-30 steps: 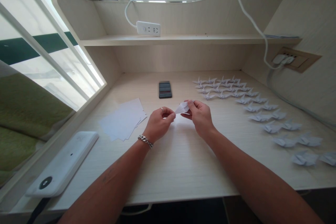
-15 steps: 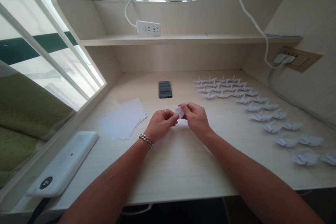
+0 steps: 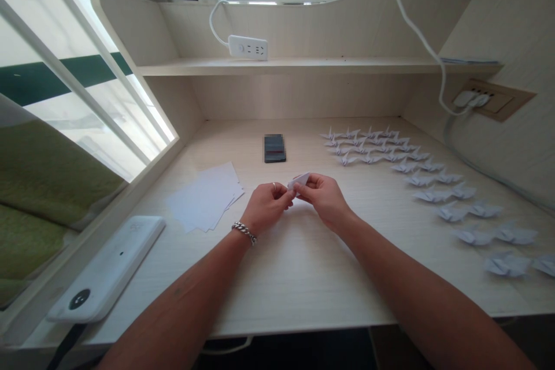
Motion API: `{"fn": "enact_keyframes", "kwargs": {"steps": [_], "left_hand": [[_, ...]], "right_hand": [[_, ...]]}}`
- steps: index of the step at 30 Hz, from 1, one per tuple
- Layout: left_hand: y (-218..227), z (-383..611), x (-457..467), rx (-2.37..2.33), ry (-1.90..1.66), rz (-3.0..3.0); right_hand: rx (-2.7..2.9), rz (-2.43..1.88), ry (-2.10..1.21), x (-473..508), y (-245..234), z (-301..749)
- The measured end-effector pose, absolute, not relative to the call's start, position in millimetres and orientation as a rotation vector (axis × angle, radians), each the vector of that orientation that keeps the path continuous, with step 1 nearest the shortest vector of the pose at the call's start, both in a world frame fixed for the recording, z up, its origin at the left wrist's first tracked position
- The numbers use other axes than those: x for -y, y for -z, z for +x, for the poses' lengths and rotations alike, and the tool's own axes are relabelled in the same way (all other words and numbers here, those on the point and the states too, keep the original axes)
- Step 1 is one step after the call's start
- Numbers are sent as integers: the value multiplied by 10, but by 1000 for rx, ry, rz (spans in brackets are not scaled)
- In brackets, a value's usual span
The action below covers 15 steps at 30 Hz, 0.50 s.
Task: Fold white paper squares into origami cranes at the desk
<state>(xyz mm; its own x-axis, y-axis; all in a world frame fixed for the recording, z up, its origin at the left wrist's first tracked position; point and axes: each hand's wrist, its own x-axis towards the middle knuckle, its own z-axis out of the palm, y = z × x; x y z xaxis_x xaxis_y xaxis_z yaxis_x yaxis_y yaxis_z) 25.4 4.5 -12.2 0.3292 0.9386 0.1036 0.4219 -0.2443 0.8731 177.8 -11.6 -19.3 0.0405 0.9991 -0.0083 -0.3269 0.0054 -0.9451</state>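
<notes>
A small folded piece of white paper is held above the middle of the desk, between my two hands. My left hand, with a ring and a chain bracelet, pinches its near left edge. On the other side my right hand grips the paper with thumb and fingers, hiding part of it. To the left lies a loose stack of white paper sheets. Rows of folded white paper cranes stand on the right side of the desk.
A dark phone lies beyond my hands. At the left edge sits a long white device with a dark strap. A power strip rests on the shelf, and a white cable runs to the wall socket.
The folded paper has turned in my fingers and now shows a narrower, pointed edge. My right thumb has shifted lower along it. The view has moved slightly.
</notes>
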Motion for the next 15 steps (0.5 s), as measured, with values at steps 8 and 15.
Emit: {"fn": "enact_keyframes", "kwargs": {"steps": [8,15], "left_hand": [[74,260,-27,-1261,-723,2055],[59,271,15,-1313,-583,2184]], "right_hand": [[851,-1063,-1295,127,155,1754],[943,-1111,-1208,143,178,1733]]}}
